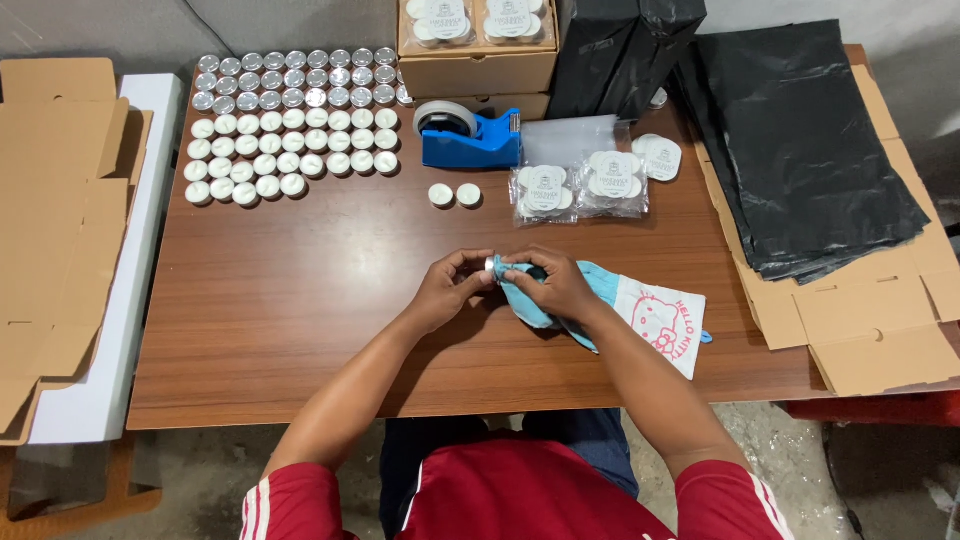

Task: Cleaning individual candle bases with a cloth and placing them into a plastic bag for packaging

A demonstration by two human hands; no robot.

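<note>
My left hand (445,288) pinches a small white tealight candle (490,265) at its fingertips over the middle of the brown table (300,290). My right hand (555,285) grips a light blue cloth (610,290) and presses one end of it against the candle. The cloth trails to the right under my forearm, and its white end with a pink cartoon print lies flat on the table.
Rows of white and silver-cupped tealights (290,125) fill the far left. Two loose tealights (455,194), a blue tape dispenser (468,135), bagged tealight packs (580,185) and cardboard boxes (478,45) stand behind. Black plastic bags (800,140) lie right, flat cardboard (55,230) left.
</note>
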